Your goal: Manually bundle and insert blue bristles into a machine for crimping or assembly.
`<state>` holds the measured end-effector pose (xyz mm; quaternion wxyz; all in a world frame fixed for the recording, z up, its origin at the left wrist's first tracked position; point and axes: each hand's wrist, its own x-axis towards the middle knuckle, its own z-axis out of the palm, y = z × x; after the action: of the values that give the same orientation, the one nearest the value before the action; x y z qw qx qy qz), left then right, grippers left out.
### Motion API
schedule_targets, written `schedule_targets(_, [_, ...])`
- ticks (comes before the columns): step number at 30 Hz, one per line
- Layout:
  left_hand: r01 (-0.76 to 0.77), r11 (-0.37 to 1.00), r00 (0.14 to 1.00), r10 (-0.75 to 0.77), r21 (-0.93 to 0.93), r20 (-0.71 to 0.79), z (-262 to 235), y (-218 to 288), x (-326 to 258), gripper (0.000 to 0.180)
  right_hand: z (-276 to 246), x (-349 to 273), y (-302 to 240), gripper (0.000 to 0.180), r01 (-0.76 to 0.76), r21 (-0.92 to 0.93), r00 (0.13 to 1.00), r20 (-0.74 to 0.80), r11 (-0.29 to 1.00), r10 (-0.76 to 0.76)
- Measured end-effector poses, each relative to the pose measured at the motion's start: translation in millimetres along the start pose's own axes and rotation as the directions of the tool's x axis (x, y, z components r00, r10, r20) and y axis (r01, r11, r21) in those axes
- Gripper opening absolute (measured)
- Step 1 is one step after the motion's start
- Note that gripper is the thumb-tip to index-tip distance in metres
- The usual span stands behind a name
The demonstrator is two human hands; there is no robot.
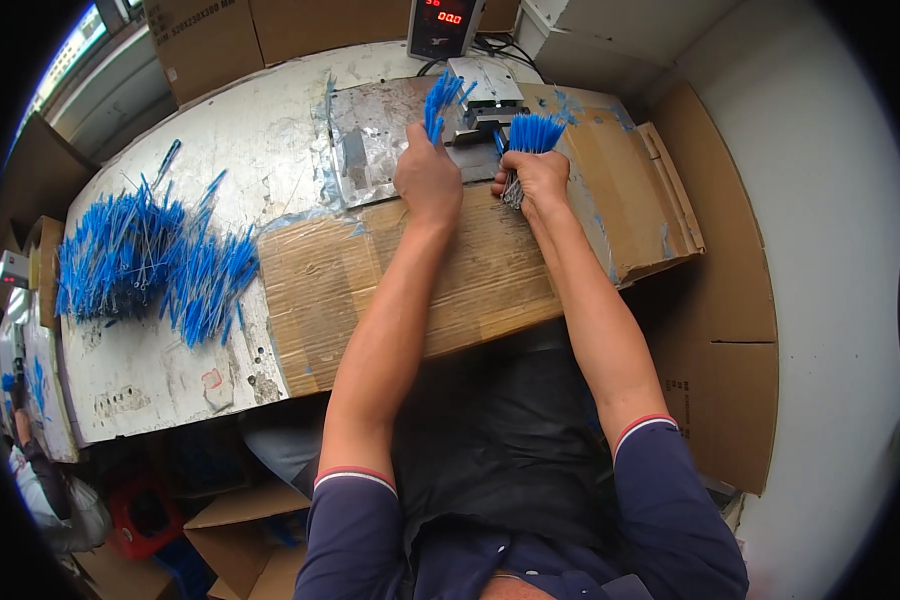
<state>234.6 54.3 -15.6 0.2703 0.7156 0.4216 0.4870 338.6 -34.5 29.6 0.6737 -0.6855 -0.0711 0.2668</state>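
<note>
My left hand (428,182) is closed round a small bunch of blue-bristled wire brushes (440,104), their bristle ends standing up above the fist. A thicker bundle of the same brushes (536,132) sits in my closed right hand (540,180); the bristles point away from me and the grey wire stems come out below the fingers. Just beyond both hands is a small metal machine (485,82) with a dark jaw-like front part. One blue brush end is near that part, beside my right fingers; whether it touches the machine I cannot tell.
Loose blue brushes lie in a large heap (120,255) and a smaller one (210,285) on the white table (170,375). Cardboard (320,285) covers its front edge. A red-digit display box (443,30) stands behind the machine. Another person's arm (24,425) shows far left.
</note>
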Motion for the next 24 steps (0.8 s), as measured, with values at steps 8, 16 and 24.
schedule_targets(8, [-0.068, 0.996, 0.997, 0.067, 0.049, 0.028, 0, 5, -3, 0.015, -3, 4, 3, 0.008, -0.047, 0.092, 0.999, -0.023, 0.995, 0.049])
schedule_targets(16, [-0.184, 0.981, 0.980, 0.178, 0.060, 0.094, 3, -3, -3, 0.013, -17, -3, 3, 0.010, -0.045, 0.175, 0.990, 0.140, 0.984, 0.020])
schedule_targets(24, [-0.272, 0.961, 0.957, 0.265, 0.048, 0.115, 1, 4, -4, 0.012, -27, -5, 4, 0.008, -0.058, 0.158, 0.992, 0.118, 0.986, 0.040])
